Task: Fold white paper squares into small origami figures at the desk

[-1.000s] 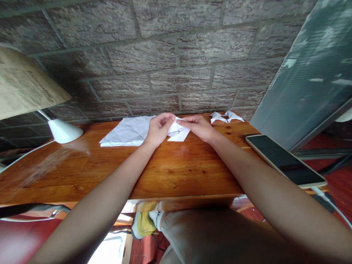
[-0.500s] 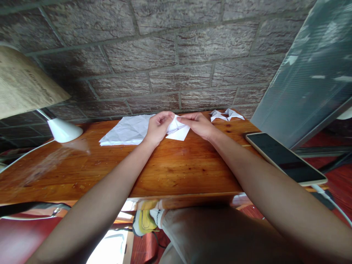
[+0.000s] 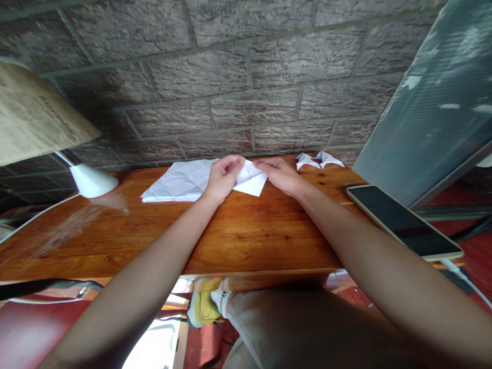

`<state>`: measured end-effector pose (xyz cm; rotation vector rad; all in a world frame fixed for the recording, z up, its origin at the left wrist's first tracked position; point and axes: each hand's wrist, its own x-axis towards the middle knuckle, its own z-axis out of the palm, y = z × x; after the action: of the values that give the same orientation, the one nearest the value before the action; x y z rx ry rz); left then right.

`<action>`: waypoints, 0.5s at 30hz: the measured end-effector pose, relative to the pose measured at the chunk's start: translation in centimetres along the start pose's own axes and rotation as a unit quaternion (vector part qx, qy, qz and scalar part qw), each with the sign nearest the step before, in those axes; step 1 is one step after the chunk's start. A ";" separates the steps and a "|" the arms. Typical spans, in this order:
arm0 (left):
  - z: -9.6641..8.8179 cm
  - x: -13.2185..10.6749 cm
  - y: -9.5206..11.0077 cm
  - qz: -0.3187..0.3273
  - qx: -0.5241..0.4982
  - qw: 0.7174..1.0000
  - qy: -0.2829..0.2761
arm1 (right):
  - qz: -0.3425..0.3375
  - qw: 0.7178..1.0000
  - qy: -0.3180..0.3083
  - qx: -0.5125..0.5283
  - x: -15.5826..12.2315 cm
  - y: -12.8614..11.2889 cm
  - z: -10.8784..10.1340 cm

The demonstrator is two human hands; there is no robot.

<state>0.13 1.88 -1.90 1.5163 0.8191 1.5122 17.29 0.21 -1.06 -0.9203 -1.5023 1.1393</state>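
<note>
A small folded piece of white paper is pinched between my two hands above the wooden table. My left hand is closed on its left edge, thumb against the curled fingers. My right hand grips the upper right corner between thumb and fingers. The paper's lower part, a flat pointed flap, hangs toward me, and creases show in the part between the hands. Just left of my left hand lies a stack of creased white paper sheets. Two folded paper shapes with pointed tips stand beyond my right hand.
A lamp with a white base and a printed paper shade stands at the left. At the right edge lies a smartphone with a white cable plugged in. A brick wall closes off the back.
My right hand has moved slightly to the right, away from the left. More of the paper's inner creased face now shows between the hands. The view has shifted a little.
</note>
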 end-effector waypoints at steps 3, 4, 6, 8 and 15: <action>0.1 0.0 0.1 -0.013 -0.012 1.000 -0.001 | 0.003 1.000 -0.006 -0.006 -0.2 -0.2 0.1; 0.1 0.0 0.1 -0.017 -0.015 1.000 0.002 | -0.001 1.000 -0.012 -0.008 -0.3 -0.4 0.1; 0.1 -0.1 0.1 -0.024 -0.024 0.999 0.004 | -0.016 0.999 -0.032 -0.011 -0.5 -0.6 0.1; 0.1 -0.1 0.2 -0.027 -0.027 0.999 -0.001 | -0.022 0.998 -0.049 -0.015 -0.7 -0.8 0.0; 0.2 -0.2 0.2 -0.010 -0.003 1.000 -0.016 | -0.019 0.998 -0.056 -0.036 -0.4 -0.2 -0.2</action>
<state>0.28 1.62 -1.83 1.5199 0.8089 1.4697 17.57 -0.17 -0.97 -0.8859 -1.6535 1.1319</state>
